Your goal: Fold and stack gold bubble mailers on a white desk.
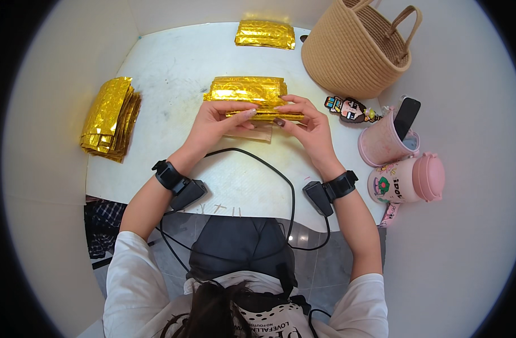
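Observation:
At the middle of the table my left hand (215,119) and my right hand (311,122) pinch the two ends of a narrow, folded gold foil sheet (264,116). The fingers of both hands are closed on it, thumbs on the near side. Right behind it lies a stack of shiny gold foil sheets (245,87), partly covered by my fingers. Below the held foil a flat tan piece (260,134) shows; its upper part is hidden.
More gold foil stacks lie at the far edge (265,35) and at the left (107,119). On the right stand a woven basket (348,56), a pink cup (379,142) holding a phone (406,117), a pink-lidded bottle (394,181) and a cartoon charm (351,108). A black cable (269,164) loops between my wrists.

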`<control>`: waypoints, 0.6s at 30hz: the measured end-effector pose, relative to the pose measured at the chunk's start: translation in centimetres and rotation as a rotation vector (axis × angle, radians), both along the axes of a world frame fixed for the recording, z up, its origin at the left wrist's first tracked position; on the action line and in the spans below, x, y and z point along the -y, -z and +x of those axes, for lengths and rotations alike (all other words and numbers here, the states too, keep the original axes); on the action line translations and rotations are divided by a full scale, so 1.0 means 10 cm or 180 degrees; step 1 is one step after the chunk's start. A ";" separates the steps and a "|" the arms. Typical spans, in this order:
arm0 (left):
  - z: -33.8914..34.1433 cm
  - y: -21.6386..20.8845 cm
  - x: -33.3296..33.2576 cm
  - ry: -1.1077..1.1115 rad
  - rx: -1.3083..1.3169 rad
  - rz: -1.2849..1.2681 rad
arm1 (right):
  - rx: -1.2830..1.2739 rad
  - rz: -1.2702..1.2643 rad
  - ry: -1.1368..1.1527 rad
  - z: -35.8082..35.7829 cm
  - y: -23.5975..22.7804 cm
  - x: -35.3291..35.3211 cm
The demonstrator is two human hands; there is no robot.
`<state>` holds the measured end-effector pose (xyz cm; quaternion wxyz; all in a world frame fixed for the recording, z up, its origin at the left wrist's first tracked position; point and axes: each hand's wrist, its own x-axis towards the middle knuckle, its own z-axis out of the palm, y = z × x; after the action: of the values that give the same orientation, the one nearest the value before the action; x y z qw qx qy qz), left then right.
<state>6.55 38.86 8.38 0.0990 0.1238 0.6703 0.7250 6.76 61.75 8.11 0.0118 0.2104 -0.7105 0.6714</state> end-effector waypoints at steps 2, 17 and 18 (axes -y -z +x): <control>0.03 -0.04 -0.02 0.0098 0.0077 0.0013 | 0.0080 -0.0142 -0.0031 0.01 0.01 0.01; 0.08 0.00 -0.06 0.0288 -0.0137 -0.0191 | 0.0340 -0.0085 -0.0220 0.06 0.03 0.07; 0.08 0.00 -0.06 0.0286 -0.0174 -0.0219 | 0.0359 -0.0094 -0.0213 0.05 0.04 0.07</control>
<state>7.39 39.49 8.40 0.1173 0.1701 0.6910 0.6927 7.30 61.06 7.74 -0.0477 0.1957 -0.6926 0.6926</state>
